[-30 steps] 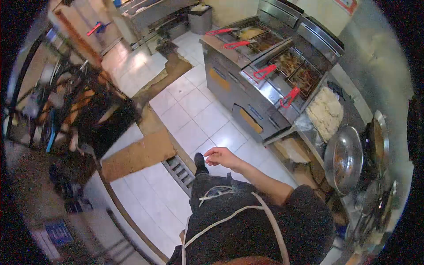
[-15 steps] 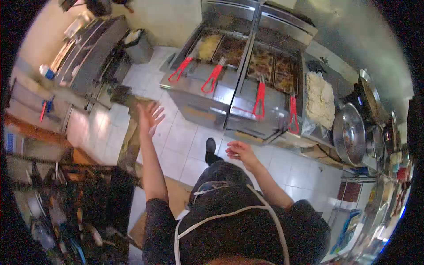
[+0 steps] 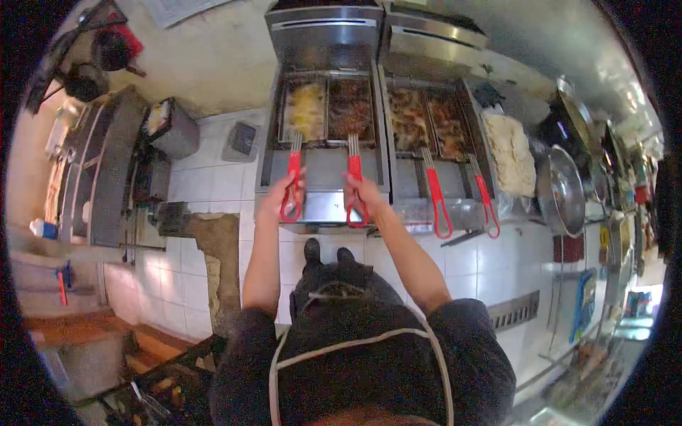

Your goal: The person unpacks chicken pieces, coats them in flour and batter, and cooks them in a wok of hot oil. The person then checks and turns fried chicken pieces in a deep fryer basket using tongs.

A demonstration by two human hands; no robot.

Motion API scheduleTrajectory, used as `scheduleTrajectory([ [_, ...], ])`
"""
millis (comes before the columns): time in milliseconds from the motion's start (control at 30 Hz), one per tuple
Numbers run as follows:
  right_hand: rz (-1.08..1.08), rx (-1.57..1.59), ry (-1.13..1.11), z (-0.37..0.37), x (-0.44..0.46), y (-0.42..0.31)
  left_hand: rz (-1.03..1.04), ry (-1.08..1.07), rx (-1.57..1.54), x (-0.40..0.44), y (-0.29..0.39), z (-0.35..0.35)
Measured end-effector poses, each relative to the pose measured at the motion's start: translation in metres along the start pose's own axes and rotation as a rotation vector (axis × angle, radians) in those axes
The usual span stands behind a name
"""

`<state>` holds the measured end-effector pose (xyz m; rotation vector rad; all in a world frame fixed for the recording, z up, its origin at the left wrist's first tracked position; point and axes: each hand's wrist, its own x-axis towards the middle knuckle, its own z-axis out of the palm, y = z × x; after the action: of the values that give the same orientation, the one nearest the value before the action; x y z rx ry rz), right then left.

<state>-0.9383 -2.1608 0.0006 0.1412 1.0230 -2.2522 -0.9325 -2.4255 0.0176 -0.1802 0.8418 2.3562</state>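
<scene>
Both hands are at the red handles of the left fryer (image 3: pixel 266 160). My left hand (image 3: pixel 278 197) is closed around the handle of the far-left fry basket (image 3: pixel 293 167), which sits in bubbling oil with pale yellow food in it. The handle of the second fry basket (image 3: pixel 355 167) is in my right hand (image 3: pixel 366 193), its fingers wrapped round the grip. Darker browned food cooks in that basket. Both baskets rest down in the oil. Slight blur softens the fingers.
A second fryer with two more red-handled baskets (image 3: pixel 435 192) adjoins on the right. Beyond it are a tray of pale floury food (image 3: pixel 509 156) and a large metal bowl (image 3: pixel 561 190). A grey bin (image 3: pixel 172 128) stands at left. Broken flooring (image 3: pixel 219 248) shows behind left.
I have stepped up to the left fryer. Both hands, empty and apart before, have moved forward and taken hold of the two left basket handles.
</scene>
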Motion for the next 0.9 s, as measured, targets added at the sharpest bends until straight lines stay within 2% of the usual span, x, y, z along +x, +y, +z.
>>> scheduleTrajectory([
  [33, -0.051, 0.182, 0.076, 0.020, -0.001, -0.004, -0.027, 0.090, -0.023, 0.004, 0.004, 0.019],
  [67, -0.073, 0.181, 0.095, 0.027, -0.004, -0.011, -0.045, 0.067, -0.019, 0.007, 0.007, 0.024],
  [133, -0.057, 0.058, 0.057, 0.032, -0.018, -0.019, 0.064, 0.110, 0.006, -0.001, 0.003, 0.024],
  [167, -0.077, 0.082, 0.031, 0.030, -0.021, -0.013, 0.060, 0.090, 0.007, -0.005, 0.001, 0.019],
  [200, -0.087, 0.076, 0.041, 0.034, -0.028, 0.009, 0.047, 0.168, 0.125, -0.016, -0.008, 0.012],
  [233, -0.153, -0.070, 0.148, 0.037, -0.032, 0.023, 0.059, 0.236, 0.241, -0.018, -0.009, 0.009],
  [267, -0.213, -0.214, 0.257, 0.041, -0.030, 0.024, 0.048, 0.164, 0.162, -0.029, -0.010, 0.010],
  [300, -0.207, -0.217, 0.267, 0.051, -0.031, 0.022, 0.053, 0.163, 0.187, -0.033, -0.007, 0.011],
  [367, -0.204, 0.022, 0.171, 0.082, -0.049, 0.032, 0.019, 0.182, 0.206, -0.052, -0.010, 0.009],
  [400, -0.197, 0.034, 0.184, 0.082, -0.050, 0.038, 0.023, 0.178, 0.199, -0.055, -0.007, 0.012],
  [467, -0.219, -0.018, 0.126, 0.081, -0.047, 0.035, 0.027, 0.169, 0.195, -0.057, -0.005, 0.010],
  [767, -0.196, -0.058, 0.176, 0.086, -0.044, 0.036, 0.115, 0.110, 0.218, -0.054, -0.010, -0.003],
  [900, -0.187, -0.032, 0.174, 0.083, -0.045, 0.033, 0.084, 0.126, 0.176, -0.053, -0.009, -0.002],
])
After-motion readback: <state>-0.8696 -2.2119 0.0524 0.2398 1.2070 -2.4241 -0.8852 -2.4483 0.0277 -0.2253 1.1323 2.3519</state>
